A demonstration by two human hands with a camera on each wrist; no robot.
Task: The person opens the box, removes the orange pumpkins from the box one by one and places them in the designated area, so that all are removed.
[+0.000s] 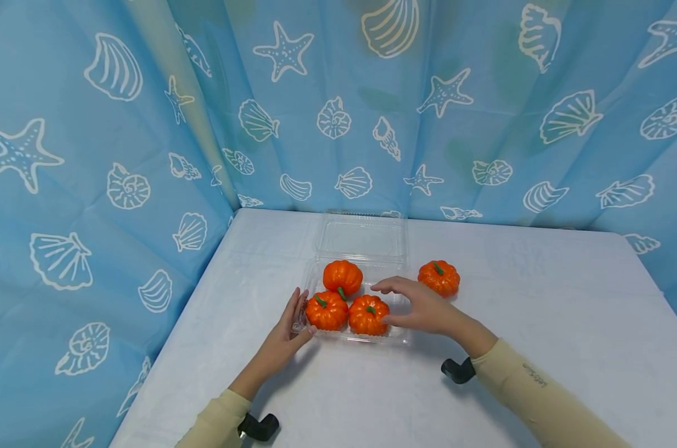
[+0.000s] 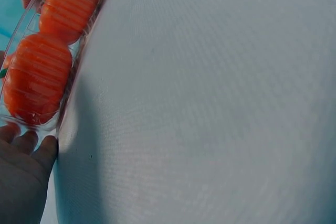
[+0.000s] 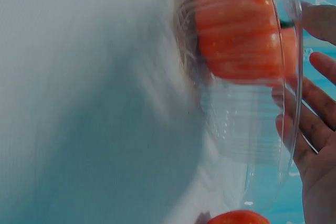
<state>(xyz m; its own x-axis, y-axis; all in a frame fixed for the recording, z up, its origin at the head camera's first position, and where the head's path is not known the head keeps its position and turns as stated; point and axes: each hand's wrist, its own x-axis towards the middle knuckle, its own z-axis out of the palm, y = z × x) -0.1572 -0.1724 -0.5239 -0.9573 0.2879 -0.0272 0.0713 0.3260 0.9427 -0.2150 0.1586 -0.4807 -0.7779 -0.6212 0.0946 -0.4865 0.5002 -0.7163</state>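
A clear plastic clamshell box (image 1: 397, 333) lies with its lid raised back, and three orange toy pumpkins with green stems sit in its base. These are the back pumpkin (image 1: 343, 275), the front left pumpkin (image 1: 328, 312) and the front right pumpkin (image 1: 365, 318). My left hand (image 1: 285, 339) touches the box's left end, fingers fairly straight along the side and thumb by the front corner. Over the right end of the base, my right hand (image 1: 422, 305) spreads its fingers and thumb loosely, the thumb right beside the front right pumpkin. Nothing shows in its grasp.
A fourth orange pumpkin (image 1: 439, 277) sits on the white tabletop (image 1: 540, 298), just behind my right hand. The transparent lid (image 1: 362, 238) extends toward the table's back edge. A blue curtain (image 1: 338, 155) with shells and starfish hangs behind and along the left.
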